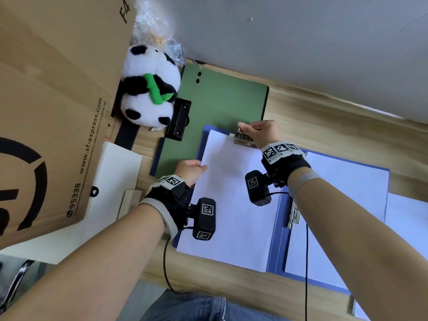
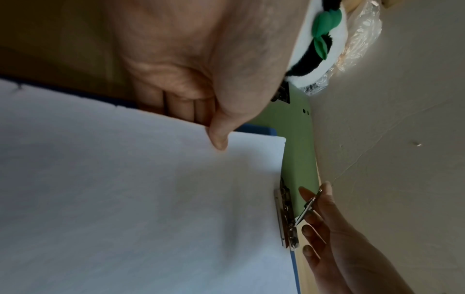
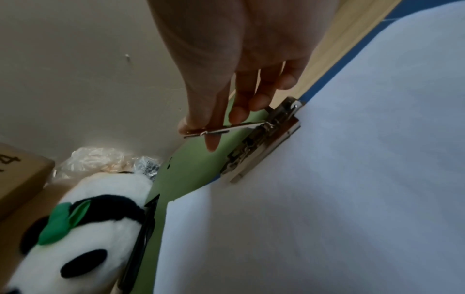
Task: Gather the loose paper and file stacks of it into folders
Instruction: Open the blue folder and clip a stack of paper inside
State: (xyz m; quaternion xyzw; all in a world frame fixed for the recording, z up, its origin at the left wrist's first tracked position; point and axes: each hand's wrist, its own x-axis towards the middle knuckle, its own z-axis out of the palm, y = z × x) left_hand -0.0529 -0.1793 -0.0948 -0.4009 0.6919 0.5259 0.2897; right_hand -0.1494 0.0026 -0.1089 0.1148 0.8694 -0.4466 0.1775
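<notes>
An open blue folder lies on the wooden desk. On its left half rests a stack of white paper. My left hand pinches the stack's left edge, thumb on top and fingers underneath. My right hand pinches the raised lever of the metal clip at the top edge of the folder. The clip's bar lies on the paper's top edge. More white paper fills the folder's right half, with a second clip along the spine.
A green folder with a black clip lies behind the blue one. A plush panda and a plastic bag sit at the back left. A large cardboard box stands on the left, a white envelope beside it.
</notes>
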